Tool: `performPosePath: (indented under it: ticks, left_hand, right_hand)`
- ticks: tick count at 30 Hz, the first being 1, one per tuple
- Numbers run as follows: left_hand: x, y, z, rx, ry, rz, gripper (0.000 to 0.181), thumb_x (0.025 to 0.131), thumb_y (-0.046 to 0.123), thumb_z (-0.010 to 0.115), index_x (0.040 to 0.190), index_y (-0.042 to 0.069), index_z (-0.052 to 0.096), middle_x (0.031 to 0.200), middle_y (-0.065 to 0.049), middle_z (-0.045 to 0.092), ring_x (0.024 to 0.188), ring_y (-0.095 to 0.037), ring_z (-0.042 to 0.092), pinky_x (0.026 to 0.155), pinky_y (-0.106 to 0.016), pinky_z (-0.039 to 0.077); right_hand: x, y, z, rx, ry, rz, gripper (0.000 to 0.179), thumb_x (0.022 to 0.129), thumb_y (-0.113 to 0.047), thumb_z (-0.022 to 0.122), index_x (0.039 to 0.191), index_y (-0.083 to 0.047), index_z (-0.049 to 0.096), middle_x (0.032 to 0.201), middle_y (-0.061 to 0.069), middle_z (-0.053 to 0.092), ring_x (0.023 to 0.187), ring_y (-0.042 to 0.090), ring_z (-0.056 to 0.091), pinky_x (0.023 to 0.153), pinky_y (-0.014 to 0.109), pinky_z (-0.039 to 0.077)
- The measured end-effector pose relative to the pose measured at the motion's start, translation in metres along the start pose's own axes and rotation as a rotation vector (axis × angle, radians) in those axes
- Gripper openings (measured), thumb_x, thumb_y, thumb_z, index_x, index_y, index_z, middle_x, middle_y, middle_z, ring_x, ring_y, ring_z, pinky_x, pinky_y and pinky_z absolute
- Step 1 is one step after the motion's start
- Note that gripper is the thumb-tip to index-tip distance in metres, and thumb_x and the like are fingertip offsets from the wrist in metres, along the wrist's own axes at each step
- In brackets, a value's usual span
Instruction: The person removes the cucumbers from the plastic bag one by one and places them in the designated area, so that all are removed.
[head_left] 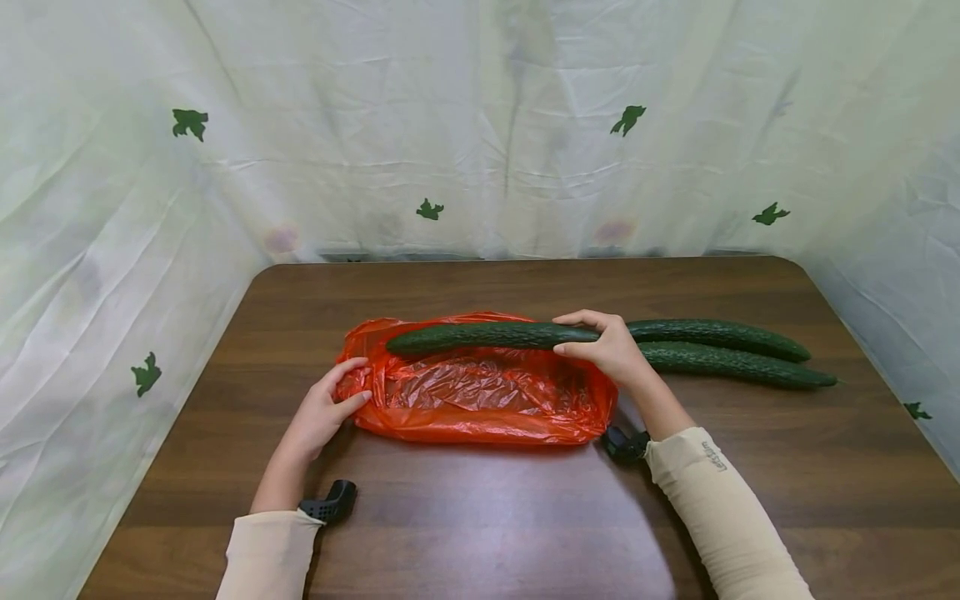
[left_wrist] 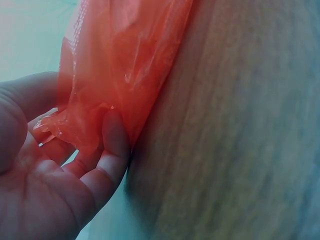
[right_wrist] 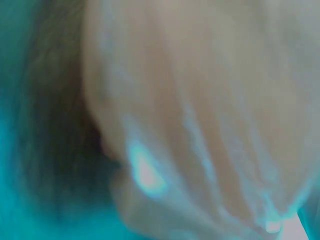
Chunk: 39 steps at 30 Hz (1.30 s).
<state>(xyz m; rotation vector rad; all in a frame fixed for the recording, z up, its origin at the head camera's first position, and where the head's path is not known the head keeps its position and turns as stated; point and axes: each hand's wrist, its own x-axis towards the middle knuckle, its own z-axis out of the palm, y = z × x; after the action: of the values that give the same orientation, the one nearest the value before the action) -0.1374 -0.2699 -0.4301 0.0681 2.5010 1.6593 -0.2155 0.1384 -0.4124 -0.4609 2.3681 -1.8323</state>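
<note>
A red plastic bag (head_left: 480, 427) lies on its side lengthwise on the table, its mouth spread open upward. My left hand (head_left: 318, 417) grips the bag's left end; in the left wrist view its fingers (left_wrist: 116, 140) curl round the gathered red film. Over the bag's far side lies a long dark green cucumber (head_left: 480, 336), its left tip above the bag's left part. My right hand (head_left: 611, 354) holds this cucumber near its right end, thumb on the near side and fingers on the far side. The right wrist view is blurred and shows mostly pale shapes.
Two more cucumbers, a farther one (head_left: 720, 333) and a nearer one (head_left: 738, 364), lie side by side to the right, their left ends hidden behind my right hand. The brown wooden table (head_left: 480, 517) ends at a pale curtain (head_left: 480, 125) with green leaf-like patches.
</note>
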Motion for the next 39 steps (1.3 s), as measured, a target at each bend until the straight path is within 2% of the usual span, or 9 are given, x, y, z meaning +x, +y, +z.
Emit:
performPosePath:
  ticks: [8, 14, 19, 28, 33, 37, 39]
  left_hand:
    - [0.0, 0.001, -0.001, 0.014, -0.004, -0.015, 0.054, 0.088, 0.014, 0.058, 0.137, 0.01, 0.034, 0.137, -0.02, 0.029, 0.116, -0.032, 0.039, 0.086, -0.023, 0.042]
    - [0.0, 0.002, -0.001, 0.013, -0.004, -0.014, 0.054, 0.089, 0.014, 0.057, 0.137, 0.009, 0.033, 0.137, -0.02, 0.029, 0.115, -0.032, 0.04, 0.086, -0.024, 0.043]
    - [0.0, 0.002, -0.001, 0.021, 0.003, -0.014, 0.054, 0.089, 0.015, 0.057, 0.137, 0.01, 0.034, 0.136, -0.02, 0.03, 0.113, -0.033, 0.041, 0.085, -0.024, 0.043]
    - [0.0, -0.002, 0.0, 0.015, 0.004, -0.031, 0.054, 0.089, 0.012, 0.057, 0.137, 0.009, 0.033, 0.137, -0.02, 0.029, 0.114, -0.035, 0.041, 0.088, -0.034, 0.042]
    - [-0.004, 0.008, 0.002, 0.014, 0.004, -0.038, 0.053, 0.089, 0.009, 0.055, 0.137, 0.006, 0.032, 0.136, -0.022, 0.029, 0.114, -0.036, 0.041, 0.087, -0.033, 0.043]
    - [-0.01, 0.023, 0.006, 0.017, 0.01, -0.04, 0.051, 0.089, 0.005, 0.054, 0.136, 0.002, 0.032, 0.135, -0.025, 0.029, 0.113, -0.038, 0.041, 0.087, -0.032, 0.043]
    - [-0.012, 0.025, 0.007, 0.021, 0.016, -0.036, 0.051, 0.089, 0.005, 0.054, 0.135, 0.001, 0.032, 0.134, -0.026, 0.029, 0.113, -0.039, 0.04, 0.087, -0.033, 0.043]
  right_hand:
    - [-0.014, -0.009, -0.012, 0.035, 0.023, -0.032, 0.041, 0.072, -0.015, 0.076, 0.11, -0.004, 0.063, 0.113, 0.008, 0.058, 0.112, 0.022, 0.044, 0.088, 0.044, 0.042]
    - [-0.032, -0.026, -0.024, 0.029, 0.041, -0.083, 0.039, 0.074, -0.003, 0.073, 0.111, 0.002, 0.061, 0.112, 0.011, 0.059, 0.11, 0.022, 0.046, 0.079, 0.032, 0.048]
    - [-0.04, -0.019, -0.04, -0.025, 0.069, -0.137, 0.039, 0.075, -0.007, 0.073, 0.112, -0.002, 0.062, 0.111, 0.005, 0.06, 0.107, 0.017, 0.048, 0.084, 0.03, 0.044]
    - [-0.066, -0.022, -0.068, -0.037, 0.146, -0.166, 0.035, 0.075, -0.002, 0.071, 0.11, -0.001, 0.063, 0.107, 0.001, 0.06, 0.103, 0.017, 0.049, 0.079, 0.022, 0.045]
    - [-0.081, -0.02, -0.084, -0.021, 0.189, -0.189, 0.036, 0.074, 0.005, 0.069, 0.109, 0.001, 0.062, 0.105, 0.001, 0.061, 0.103, 0.018, 0.048, 0.074, 0.02, 0.046]
    - [-0.092, -0.017, -0.096, 0.044, 0.2, -0.226, 0.037, 0.073, 0.012, 0.067, 0.108, 0.001, 0.063, 0.105, 0.003, 0.062, 0.105, 0.018, 0.048, 0.073, 0.019, 0.047]
    - [-0.098, -0.015, -0.103, 0.083, 0.203, -0.248, 0.038, 0.072, 0.015, 0.065, 0.107, 0.002, 0.063, 0.105, 0.005, 0.062, 0.105, 0.018, 0.048, 0.072, 0.019, 0.047]
